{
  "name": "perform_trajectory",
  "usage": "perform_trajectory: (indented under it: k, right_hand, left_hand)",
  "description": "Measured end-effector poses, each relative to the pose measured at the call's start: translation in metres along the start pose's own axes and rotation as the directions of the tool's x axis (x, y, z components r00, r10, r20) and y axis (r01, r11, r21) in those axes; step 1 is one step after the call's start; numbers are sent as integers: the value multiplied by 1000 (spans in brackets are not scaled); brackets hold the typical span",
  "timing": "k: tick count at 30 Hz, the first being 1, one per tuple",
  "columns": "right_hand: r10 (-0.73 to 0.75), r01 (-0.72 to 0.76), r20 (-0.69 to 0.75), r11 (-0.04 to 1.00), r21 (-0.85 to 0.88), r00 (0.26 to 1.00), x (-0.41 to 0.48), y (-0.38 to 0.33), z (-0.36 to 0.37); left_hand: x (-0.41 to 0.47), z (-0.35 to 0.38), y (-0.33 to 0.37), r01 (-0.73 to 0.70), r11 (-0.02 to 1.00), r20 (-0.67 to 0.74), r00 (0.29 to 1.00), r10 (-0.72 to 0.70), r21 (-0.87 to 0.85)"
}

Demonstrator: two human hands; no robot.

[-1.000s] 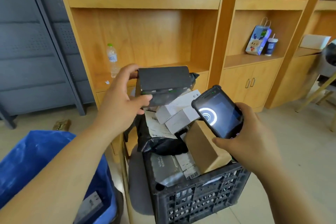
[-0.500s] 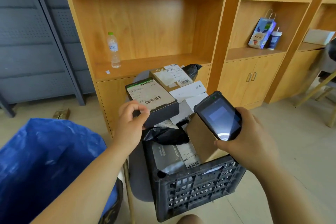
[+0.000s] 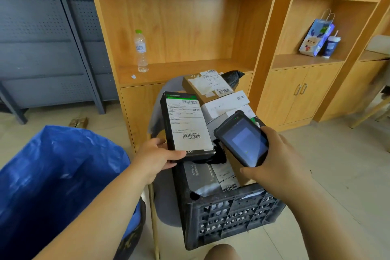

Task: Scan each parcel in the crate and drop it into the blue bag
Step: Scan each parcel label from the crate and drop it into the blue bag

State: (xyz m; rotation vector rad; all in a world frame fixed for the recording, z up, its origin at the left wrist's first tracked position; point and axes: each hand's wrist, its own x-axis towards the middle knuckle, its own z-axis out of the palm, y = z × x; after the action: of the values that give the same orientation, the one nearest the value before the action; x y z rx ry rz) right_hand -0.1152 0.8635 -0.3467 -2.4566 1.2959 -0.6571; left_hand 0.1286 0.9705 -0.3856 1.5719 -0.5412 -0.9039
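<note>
Since 0.5 s ago: black parcel turned lengthwise, label up; left hand regripped its near end; scanner brought closer.

Crate: black, slatted, packed with boxes and labelled pouches. Left hand, above the crate's near-left corner, pinches the parcel, thumb on top and fingers beneath. Parcel is held over the crate. Right hand, above the crate's right side, is wrapped round the scanner, screen lit. Scanner tip sits just right of the parcel, contact unresolved. Blue bag stands left of the crate, mouth open. Behind the crate: wooden shelving with water bottle.
</note>
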Motion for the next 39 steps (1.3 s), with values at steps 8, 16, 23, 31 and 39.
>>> perform_trajectory:
  k: [8, 16, 23, 31, 39]
  right_hand:
    - [-158, 161, 43, 984, -82, 986, 2, -26, 11]
    - [-287, 344, 265, 918, -198, 921, 5, -71, 31]
    - [-275, 415, 403, 854, -315, 873, 3, -95, 42]
    - [-268, 418, 420, 849, -322, 867, 3, -102, 45]
    - [-287, 396, 390, 888, -236, 875, 3, -115, 61]
  left_hand:
    - [-20, -38, -12, -114, 993, -139, 984, 113, -1]
    - [-44, -91, -31, -205, 961, -353, 899, 260, 187]
    - [-48, -117, -46, -225, 952, -384, 877, 290, 206]
    - [-44, -127, -54, -223, 955, -390, 876, 283, 194]
    - [-49, -141, -73, -126, 983, -452, 875, 173, 131]
